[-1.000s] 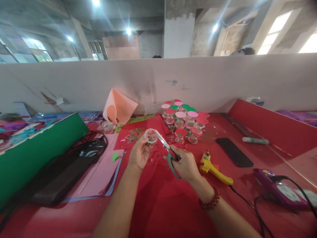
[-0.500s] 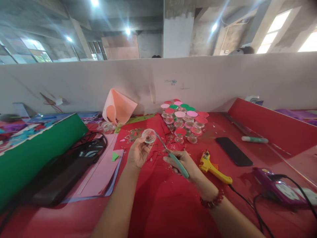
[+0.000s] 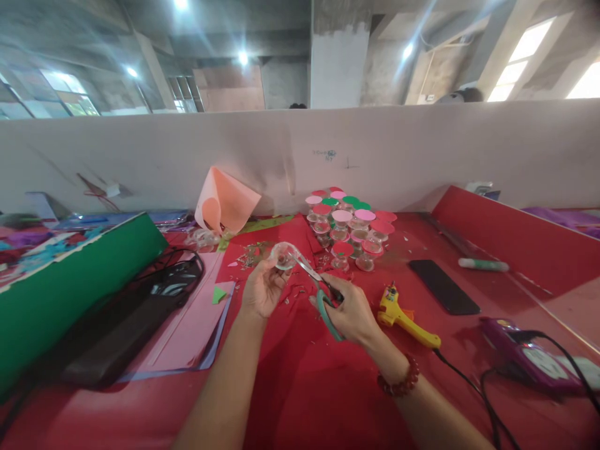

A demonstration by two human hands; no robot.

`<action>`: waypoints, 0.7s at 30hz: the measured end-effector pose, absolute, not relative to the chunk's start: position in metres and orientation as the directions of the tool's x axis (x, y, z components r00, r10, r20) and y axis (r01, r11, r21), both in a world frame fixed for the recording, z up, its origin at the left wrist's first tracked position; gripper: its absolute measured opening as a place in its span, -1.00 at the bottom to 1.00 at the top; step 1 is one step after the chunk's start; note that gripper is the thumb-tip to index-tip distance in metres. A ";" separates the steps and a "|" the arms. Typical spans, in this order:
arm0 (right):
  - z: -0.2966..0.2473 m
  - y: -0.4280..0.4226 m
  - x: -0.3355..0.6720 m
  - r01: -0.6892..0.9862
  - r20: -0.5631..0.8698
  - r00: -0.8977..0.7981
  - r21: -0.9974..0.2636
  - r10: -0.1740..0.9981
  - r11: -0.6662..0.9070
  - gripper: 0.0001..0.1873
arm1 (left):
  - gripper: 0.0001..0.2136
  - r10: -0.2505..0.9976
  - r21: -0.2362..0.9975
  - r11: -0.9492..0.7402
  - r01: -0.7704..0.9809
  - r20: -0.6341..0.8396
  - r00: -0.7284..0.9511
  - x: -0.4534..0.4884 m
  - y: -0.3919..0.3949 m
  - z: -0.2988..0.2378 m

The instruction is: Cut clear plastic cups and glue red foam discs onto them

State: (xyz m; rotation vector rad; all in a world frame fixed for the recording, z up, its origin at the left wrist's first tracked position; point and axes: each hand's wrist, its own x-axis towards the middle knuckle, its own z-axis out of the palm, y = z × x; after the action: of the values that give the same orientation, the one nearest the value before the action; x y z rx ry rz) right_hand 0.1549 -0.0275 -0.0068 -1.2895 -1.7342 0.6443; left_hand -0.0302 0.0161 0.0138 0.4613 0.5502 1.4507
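My left hand (image 3: 263, 290) pinches a small clear plastic cup (image 3: 284, 255) and holds it up over the red sheet (image 3: 300, 375). My right hand (image 3: 350, 310) grips green-handled scissors (image 3: 320, 290), whose blades reach up-left and meet the cup's rim. Small scraps (image 3: 250, 255) lie scattered on the red sheet just beyond my hands. A cluster of clear cups capped with pink, red and green discs (image 3: 349, 226) stands behind the scissors.
A yellow glue gun (image 3: 407, 322) lies right of my right hand, then a black phone (image 3: 443, 286), a glue stick (image 3: 482, 265) and a purple device (image 3: 529, 356) with cords. On the left are pink sheets (image 3: 192, 325), a black bag (image 3: 122, 325), a green roll (image 3: 70, 287) and a peach paper cone (image 3: 225, 201). A grey partition (image 3: 422, 150) closes the back.
My right hand turned the scissors edge-on half a second ago and has turned them back, blades at the cup's rim again. My left hand has rotated the cup slightly.
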 end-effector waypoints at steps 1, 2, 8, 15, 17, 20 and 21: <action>-0.008 -0.027 0.155 0.546 0.357 -0.075 -0.767 0.931 0.338 -0.64 | -0.67 0.997 0.616 0.072 -0.784 -0.071 0.035 -0.030 0.016 0.013; -0.010 -0.026 0.155 0.572 0.374 -0.062 -0.746 0.925 0.340 -0.63 | -0.68 0.997 0.625 0.065 -0.778 -0.071 0.026 -0.029 0.016 0.013; -0.023 -0.021 0.159 0.607 0.389 -0.087 -0.709 0.917 0.359 -0.64 | -0.70 0.995 0.630 0.062 -0.774 -0.100 -0.001 -0.026 0.017 0.011; -0.024 -0.020 0.160 0.639 0.335 -0.125 -0.693 0.934 0.333 -0.62 | -0.71 0.991 0.622 0.068 -0.780 -0.133 -0.020 -0.025 0.019 0.012; -0.024 -0.020 0.160 0.626 0.317 -0.130 -0.709 0.940 0.325 -0.63 | -0.73 0.991 0.629 0.068 -0.774 -0.135 -0.022 -0.026 0.019 0.012; -0.026 -0.020 0.159 0.556 0.290 -0.145 -0.767 0.946 0.320 -0.68 | -0.76 0.990 0.624 0.075 -0.778 -0.138 -0.015 -0.027 0.020 0.011; -0.027 -0.020 0.159 0.526 0.278 -0.153 -0.789 0.948 0.317 -0.72 | -0.76 0.990 0.620 0.077 -0.781 -0.138 -0.012 -0.028 0.020 0.011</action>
State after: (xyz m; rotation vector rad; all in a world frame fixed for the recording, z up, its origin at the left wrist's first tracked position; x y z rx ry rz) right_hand 0.1588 -0.0198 -0.0270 -1.3173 -1.8030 0.6826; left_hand -0.0276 0.0204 0.0113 0.4185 0.6324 1.4676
